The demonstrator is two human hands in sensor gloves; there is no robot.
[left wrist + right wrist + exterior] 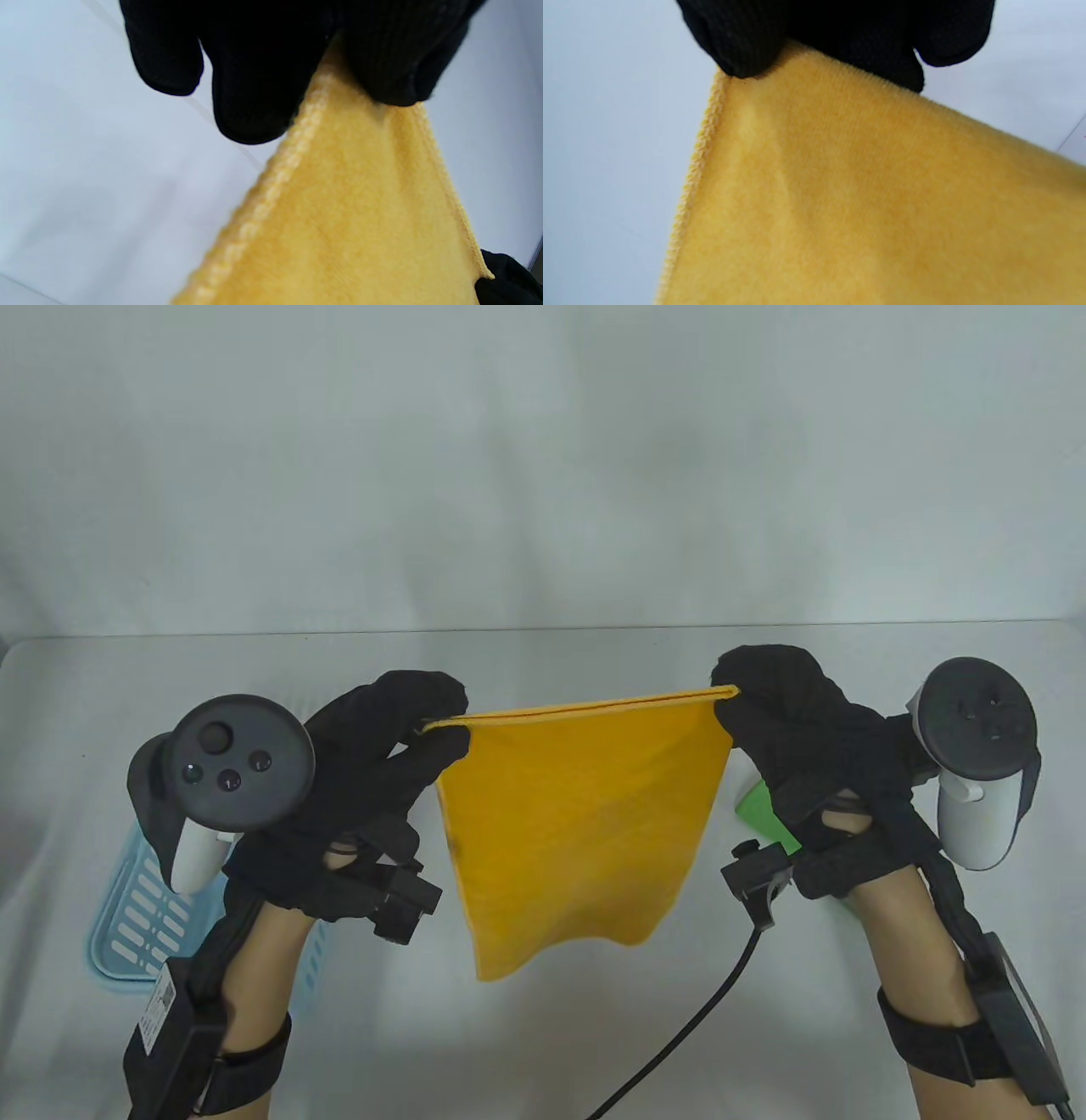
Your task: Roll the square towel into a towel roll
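**Q:** What holds the cloth, and where?

**A:** The yellow towel (577,823) hangs at lower centre of the table view, spread between two gloved hands. The left hand (382,755), at centre left, pinches the towel's upper left corner; the right hand (789,721), at centre right, pinches the upper right corner. The top hem runs nearly taut between them, rising slightly toward the right.

**Q:** How far are the fingers closed?

**A:** Fully onto the fabric. In the left wrist view the fingers (254,84) come down from the top edge and clamp the corner against the thumb at upper right, with the stitched hem running diagonally toward the lower left. In the right wrist view the fingertips (738,38) press the corner at the top of the frame, the hem descending along the left side of the cloth. Neither hand shows a gap at the pinch.

**Q:** How does the rest of the towel lie?

**A:** It hangs freely below the hem; its bottom edge is wavy, lower at the left corner than at the right. Whether that edge touches the white table (543,1052) cannot be told.

**Q:** What else appears?

**A:** A light blue basket (127,916) at lower left, partly behind the left forearm; a green object (764,814) just beside the right hand, mostly hidden; a black cable (696,1018) running toward the bottom edge; and a tracker on the back of each hand.
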